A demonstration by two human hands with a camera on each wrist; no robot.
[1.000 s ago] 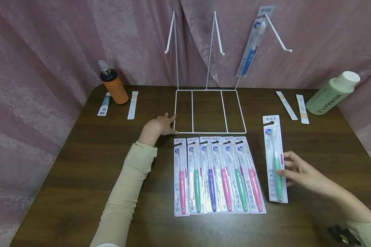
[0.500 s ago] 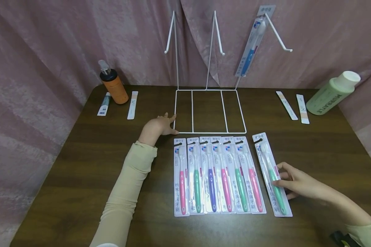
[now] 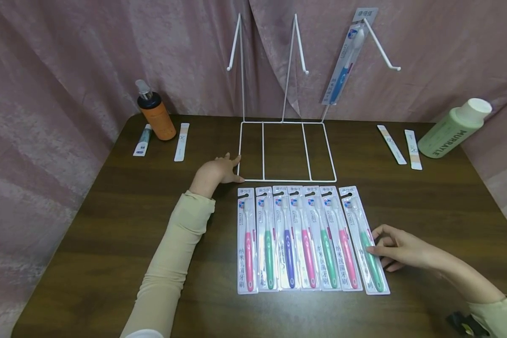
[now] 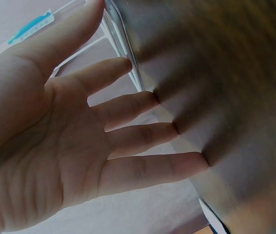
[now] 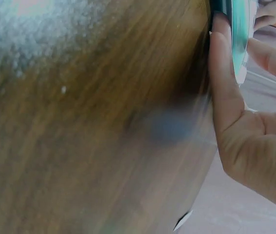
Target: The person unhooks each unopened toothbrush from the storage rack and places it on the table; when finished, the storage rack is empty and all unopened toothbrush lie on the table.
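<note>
My right hand (image 3: 401, 249) holds the right edge of a packaged green toothbrush (image 3: 369, 256), thumb on its front. That pack lies slightly tilted at the right end of a row of several packaged toothbrushes (image 3: 288, 253) with pink, green and purple handles. In the right wrist view the green pack (image 5: 240, 44) sits between thumb and fingers. My left hand (image 3: 216, 175) rests on the table at the left front corner of a white wire rack (image 3: 285, 180), its fingers spread and thumb at the frame. A blue packaged toothbrush (image 3: 342, 75) hangs on the rack's right hook.
An orange pump bottle (image 3: 159, 121), a small tube (image 3: 142, 141) and a white strip (image 3: 181, 142) are at the back left. At the back right stand two more strips (image 3: 413, 150) and a green bottle (image 3: 454, 129). A pink curtain (image 3: 88, 56) hangs behind the table.
My right hand has brought the green toothbrush pack left and down to the row's right end, tilting it to line up beside the last pink one. The left hand stays put.
</note>
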